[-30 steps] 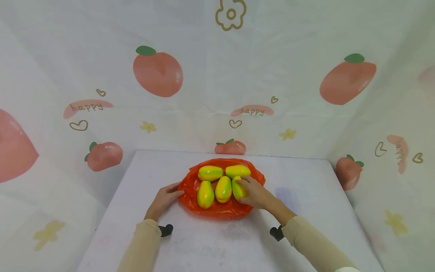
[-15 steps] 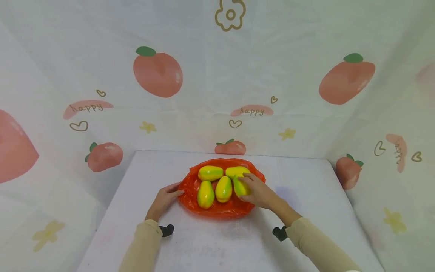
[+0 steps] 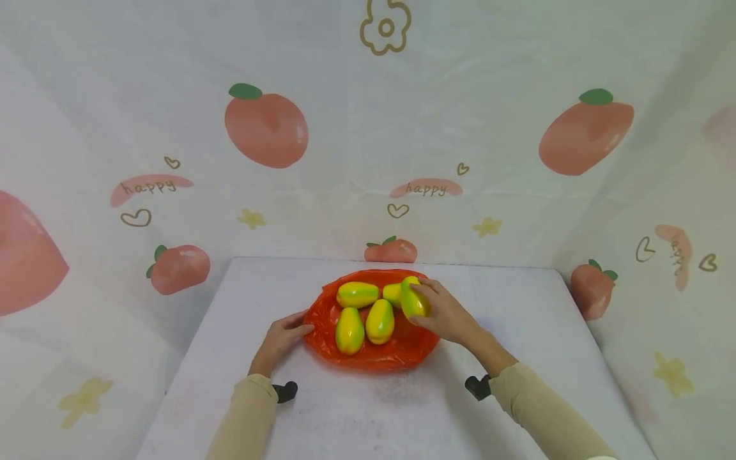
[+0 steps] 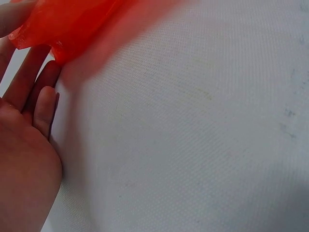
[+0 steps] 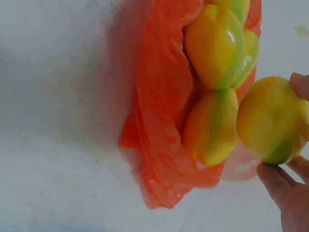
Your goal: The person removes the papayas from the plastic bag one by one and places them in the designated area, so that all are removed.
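Note:
Glossy yellow-green papayas lie in a spread-out red plastic bag (image 3: 397,356). My right hand (image 3: 453,316) holds one papaya (image 3: 411,299) above the bag's right side, thumb and fingers on opposite sides of it. That raised papaya partly hides another papaya (image 3: 391,294) behind it. Several others stay in the bag: one papaya (image 3: 358,294) at the back, one papaya (image 3: 380,321) in the middle and one papaya (image 3: 349,331) at front left. At the bag's left edge, my left hand (image 3: 280,340) pinches the plastic; the left wrist view shows the thumb above and fingers (image 4: 28,79) beneath.
The bag rests on a white table (image 3: 368,415) with faint marks. Behind and at both sides hangs a pale fabric backdrop (image 3: 345,128) printed with peaches, hearts and flowers. A dark strap piece shows at each wrist.
My right hand has lifted the rightmost papaya from the bag, raising it up and slightly right, in front of the back-right one. The left hand keeps its place at the bag's edge.

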Available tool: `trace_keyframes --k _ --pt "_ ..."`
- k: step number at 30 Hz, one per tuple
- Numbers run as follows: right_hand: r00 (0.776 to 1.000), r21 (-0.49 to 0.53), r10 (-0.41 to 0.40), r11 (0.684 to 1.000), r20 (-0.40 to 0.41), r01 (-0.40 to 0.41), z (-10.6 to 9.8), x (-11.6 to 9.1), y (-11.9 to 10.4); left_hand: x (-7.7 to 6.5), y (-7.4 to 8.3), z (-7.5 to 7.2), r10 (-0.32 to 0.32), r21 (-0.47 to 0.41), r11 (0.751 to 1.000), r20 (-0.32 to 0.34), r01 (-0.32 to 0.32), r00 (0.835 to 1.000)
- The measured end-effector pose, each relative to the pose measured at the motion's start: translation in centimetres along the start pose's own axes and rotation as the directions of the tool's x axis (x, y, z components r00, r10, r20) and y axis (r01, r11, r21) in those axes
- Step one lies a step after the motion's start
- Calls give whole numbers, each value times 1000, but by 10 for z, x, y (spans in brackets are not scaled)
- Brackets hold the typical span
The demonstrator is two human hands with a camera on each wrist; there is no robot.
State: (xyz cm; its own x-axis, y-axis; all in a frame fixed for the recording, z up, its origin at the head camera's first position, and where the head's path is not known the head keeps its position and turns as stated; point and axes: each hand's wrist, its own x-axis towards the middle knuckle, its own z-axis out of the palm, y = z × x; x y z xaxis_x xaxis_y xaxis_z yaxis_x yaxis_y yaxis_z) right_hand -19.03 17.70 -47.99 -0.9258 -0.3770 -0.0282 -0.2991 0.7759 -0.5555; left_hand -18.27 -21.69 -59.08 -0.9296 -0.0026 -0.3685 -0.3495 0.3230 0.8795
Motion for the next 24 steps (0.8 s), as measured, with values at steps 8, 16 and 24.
trace_keyframes --k 8,16,24 --pt "996 27 1 1000 -88 1 -13 3 10 -3 -1 0 7 14 1000 -7 -7 1000" --pt "985 54 27 998 -173 -18 -16 5 29 0 -4 -5 23 18 1000 2 -23 1000" --pt "965 62 80 996 -251 -66 -22 0 57 3 -4 0 13 26 1000 -2 -13 1000"
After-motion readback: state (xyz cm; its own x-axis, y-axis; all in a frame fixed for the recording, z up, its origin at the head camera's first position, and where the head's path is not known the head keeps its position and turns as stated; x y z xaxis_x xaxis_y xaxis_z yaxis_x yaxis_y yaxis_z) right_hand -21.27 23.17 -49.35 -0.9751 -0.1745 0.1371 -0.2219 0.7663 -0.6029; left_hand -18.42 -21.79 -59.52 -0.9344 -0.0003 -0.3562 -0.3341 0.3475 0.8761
